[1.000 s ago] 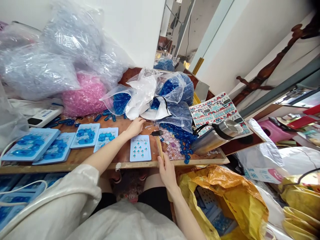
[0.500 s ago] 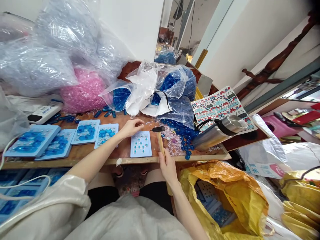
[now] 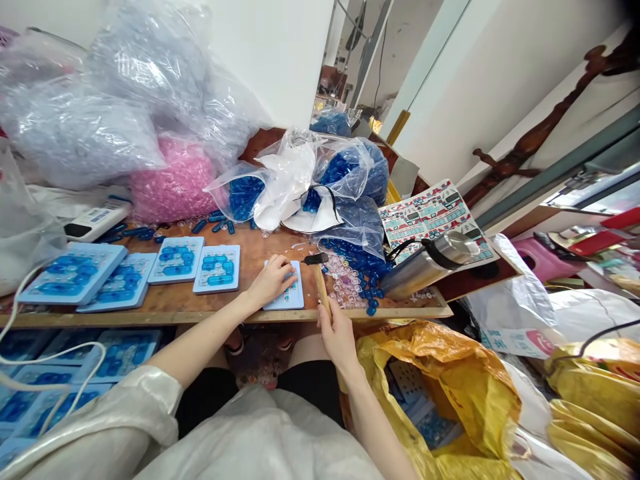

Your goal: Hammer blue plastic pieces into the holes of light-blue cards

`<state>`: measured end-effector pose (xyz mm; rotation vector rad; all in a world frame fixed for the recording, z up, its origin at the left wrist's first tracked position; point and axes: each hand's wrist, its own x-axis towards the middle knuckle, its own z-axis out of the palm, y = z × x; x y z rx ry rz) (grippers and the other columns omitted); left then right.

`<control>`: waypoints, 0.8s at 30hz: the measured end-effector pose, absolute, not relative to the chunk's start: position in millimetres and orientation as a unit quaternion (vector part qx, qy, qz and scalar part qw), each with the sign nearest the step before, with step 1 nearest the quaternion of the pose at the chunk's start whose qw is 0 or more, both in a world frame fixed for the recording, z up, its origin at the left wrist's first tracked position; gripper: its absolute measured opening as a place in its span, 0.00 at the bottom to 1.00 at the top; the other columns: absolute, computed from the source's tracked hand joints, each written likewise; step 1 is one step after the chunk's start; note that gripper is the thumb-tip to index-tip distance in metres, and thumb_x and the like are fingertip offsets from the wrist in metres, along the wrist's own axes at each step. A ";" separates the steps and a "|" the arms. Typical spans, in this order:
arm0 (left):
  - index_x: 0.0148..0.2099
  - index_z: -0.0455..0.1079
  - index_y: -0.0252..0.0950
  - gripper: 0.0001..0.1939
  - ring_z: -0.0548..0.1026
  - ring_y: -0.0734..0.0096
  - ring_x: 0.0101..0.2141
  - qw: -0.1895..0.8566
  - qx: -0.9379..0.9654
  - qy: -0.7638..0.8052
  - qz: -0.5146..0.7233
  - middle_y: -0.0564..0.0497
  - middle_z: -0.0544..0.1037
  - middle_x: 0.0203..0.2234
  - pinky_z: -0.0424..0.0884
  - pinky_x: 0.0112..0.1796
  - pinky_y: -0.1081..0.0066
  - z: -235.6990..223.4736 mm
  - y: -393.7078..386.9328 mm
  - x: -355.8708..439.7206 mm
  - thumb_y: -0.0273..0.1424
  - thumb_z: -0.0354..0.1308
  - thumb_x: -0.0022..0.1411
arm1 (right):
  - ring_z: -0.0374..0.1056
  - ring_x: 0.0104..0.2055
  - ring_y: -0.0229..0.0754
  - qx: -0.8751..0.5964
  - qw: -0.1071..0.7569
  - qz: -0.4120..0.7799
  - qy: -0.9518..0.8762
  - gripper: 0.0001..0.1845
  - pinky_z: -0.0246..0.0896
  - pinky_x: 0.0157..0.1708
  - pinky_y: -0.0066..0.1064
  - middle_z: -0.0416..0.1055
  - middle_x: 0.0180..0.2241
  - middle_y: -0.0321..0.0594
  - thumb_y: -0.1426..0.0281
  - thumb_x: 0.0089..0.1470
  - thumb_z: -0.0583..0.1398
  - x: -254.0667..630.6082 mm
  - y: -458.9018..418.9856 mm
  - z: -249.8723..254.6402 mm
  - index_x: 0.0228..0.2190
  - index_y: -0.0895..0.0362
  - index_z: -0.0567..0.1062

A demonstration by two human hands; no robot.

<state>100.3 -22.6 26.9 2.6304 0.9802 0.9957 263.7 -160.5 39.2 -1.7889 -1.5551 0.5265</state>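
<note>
My right hand is closed around the wooden handle of a hammer. The hammer's black head points left, above the bench just beyond the small light-blue board. Over that board is my left hand, fingers bent and drawn together at its surface. Whatever those fingertips pinch is too small or hidden to make out. Small teal pieces on the board show beside the fingers; its left part is covered by the hand. Right of the hammer lie small clear-pink round pieces and loose blue translucent pieces.
Left on the bench are several light-blue boards with blue pieces. Bags of blue pieces and a pink-filled bag stand behind. A steel flask leans at right. Below it gapes a yellow sack.
My left hand has come down and right from above the board's upper-left corner onto the board. My right hand still holds the hammer in nearly the same place. The view has shifted slightly.
</note>
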 end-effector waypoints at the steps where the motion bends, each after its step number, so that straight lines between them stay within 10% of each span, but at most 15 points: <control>1: 0.36 0.67 0.33 0.09 0.63 0.69 0.38 0.080 0.878 0.327 0.339 0.47 0.67 0.35 0.65 0.40 0.67 26.1 -23.3 99.9 0.34 0.50 0.61 | 0.66 0.32 0.40 -0.696 0.340 0.189 -0.603 0.22 0.56 0.32 0.28 0.71 0.31 0.42 0.59 0.59 0.44 262.4 -162.1 41.3 0.46 0.60 0.66; 7: 0.34 0.66 0.33 0.07 0.64 0.69 0.39 0.091 0.877 0.329 0.339 0.47 0.68 0.36 0.65 0.41 0.67 22.9 -23.7 99.9 0.32 0.52 0.59 | 0.69 0.35 0.46 -0.750 0.182 0.148 -0.618 0.21 0.57 0.31 0.30 0.72 0.34 0.46 0.63 0.60 0.43 255.6 -166.0 47.3 0.47 0.57 0.66; 24: 0.34 0.66 0.33 0.08 0.64 0.68 0.39 0.120 0.882 0.331 0.313 0.47 0.67 0.36 0.65 0.42 0.66 27.0 -14.0 95.2 0.33 0.53 0.58 | 0.69 0.35 0.46 -0.746 0.178 0.136 -0.627 0.21 0.57 0.31 0.30 0.72 0.35 0.46 0.61 0.60 0.43 261.8 -161.1 45.5 0.48 0.57 0.66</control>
